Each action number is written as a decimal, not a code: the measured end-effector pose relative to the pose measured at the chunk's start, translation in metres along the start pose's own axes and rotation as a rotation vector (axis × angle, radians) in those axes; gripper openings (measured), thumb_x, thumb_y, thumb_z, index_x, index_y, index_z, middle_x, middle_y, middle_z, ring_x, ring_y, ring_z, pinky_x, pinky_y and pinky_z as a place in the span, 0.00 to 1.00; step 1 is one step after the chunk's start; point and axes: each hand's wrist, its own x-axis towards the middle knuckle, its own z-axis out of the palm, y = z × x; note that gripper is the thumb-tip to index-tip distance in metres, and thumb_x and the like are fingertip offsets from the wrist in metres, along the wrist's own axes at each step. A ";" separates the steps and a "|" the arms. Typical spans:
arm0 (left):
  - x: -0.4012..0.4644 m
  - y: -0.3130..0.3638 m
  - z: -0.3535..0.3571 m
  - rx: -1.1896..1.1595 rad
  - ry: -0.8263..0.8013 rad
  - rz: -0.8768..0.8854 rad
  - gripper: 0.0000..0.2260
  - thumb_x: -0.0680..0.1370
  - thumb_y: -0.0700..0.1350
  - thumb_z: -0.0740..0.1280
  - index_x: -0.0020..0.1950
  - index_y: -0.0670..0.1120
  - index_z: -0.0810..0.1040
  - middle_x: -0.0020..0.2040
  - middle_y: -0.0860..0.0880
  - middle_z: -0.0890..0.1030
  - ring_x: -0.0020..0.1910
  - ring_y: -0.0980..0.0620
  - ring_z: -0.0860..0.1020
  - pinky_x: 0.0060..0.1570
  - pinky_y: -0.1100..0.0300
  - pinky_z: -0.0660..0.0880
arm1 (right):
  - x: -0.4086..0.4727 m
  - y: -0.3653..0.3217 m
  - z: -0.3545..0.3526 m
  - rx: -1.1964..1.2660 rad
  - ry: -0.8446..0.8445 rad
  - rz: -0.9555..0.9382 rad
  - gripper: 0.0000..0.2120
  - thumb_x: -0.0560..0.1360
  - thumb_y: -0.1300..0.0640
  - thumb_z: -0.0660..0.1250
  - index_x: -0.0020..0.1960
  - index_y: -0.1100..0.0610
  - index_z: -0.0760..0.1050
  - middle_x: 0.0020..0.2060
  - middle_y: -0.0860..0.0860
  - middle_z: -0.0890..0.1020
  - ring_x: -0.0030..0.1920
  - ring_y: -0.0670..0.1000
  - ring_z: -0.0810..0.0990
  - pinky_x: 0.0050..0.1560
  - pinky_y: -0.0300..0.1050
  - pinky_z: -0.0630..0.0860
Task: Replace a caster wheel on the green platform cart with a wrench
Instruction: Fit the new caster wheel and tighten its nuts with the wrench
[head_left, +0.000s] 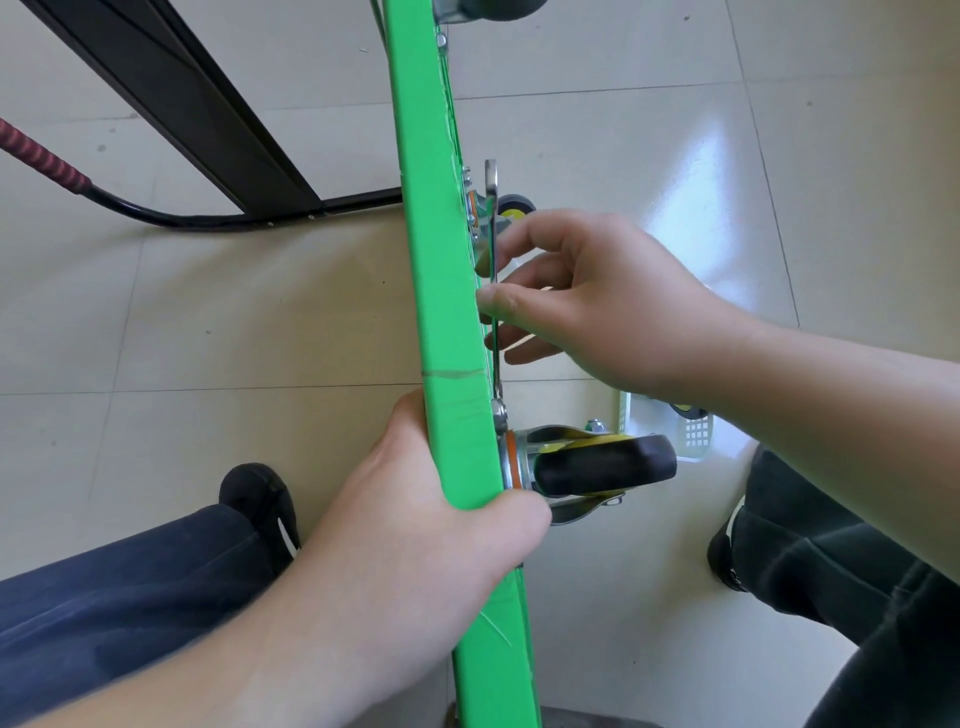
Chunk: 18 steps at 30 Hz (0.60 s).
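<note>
The green platform cart (441, 291) stands on its edge, running from top centre to bottom centre of the head view. My left hand (415, 525) grips its edge, thumb lying beside the near caster wheel (602, 465), a black wheel in a metal fork. My right hand (587, 301) pinches the shaft of a silver wrench (492, 291) lying along the cart's underside. The wrench's lower end sits on a bolt (500, 410) just above that caster's plate. Another caster (511, 208) shows farther up, behind the wrench's upper end. A third wheel (493, 8) shows at the top.
A white perforated basket (675, 431) stands on the tiled floor behind my right forearm. A black frame (197, 119) and a red-gripped handle (41, 156) lie at the upper left. My legs and dark shoes (260, 499) flank the cart.
</note>
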 end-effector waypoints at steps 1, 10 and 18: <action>0.000 -0.001 0.000 0.004 0.002 -0.001 0.24 0.72 0.53 0.77 0.65 0.60 0.72 0.55 0.57 0.83 0.53 0.57 0.81 0.47 0.60 0.77 | 0.000 0.000 -0.001 0.005 -0.003 0.004 0.08 0.79 0.57 0.72 0.55 0.57 0.76 0.42 0.56 0.88 0.42 0.54 0.88 0.47 0.53 0.86; 0.001 0.005 -0.006 -0.013 -0.061 -0.066 0.17 0.68 0.54 0.71 0.55 0.63 0.73 0.47 0.60 0.83 0.42 0.64 0.80 0.36 0.66 0.73 | -0.008 0.000 -0.006 0.026 -0.081 -0.098 0.08 0.77 0.61 0.74 0.52 0.57 0.76 0.41 0.58 0.87 0.43 0.61 0.87 0.51 0.59 0.85; 0.001 0.006 -0.005 -0.044 -0.057 -0.065 0.19 0.69 0.54 0.71 0.58 0.65 0.73 0.50 0.61 0.83 0.45 0.65 0.81 0.39 0.66 0.74 | -0.004 0.010 -0.004 0.088 -0.022 -0.068 0.07 0.76 0.60 0.75 0.50 0.53 0.78 0.41 0.56 0.86 0.41 0.59 0.88 0.49 0.54 0.86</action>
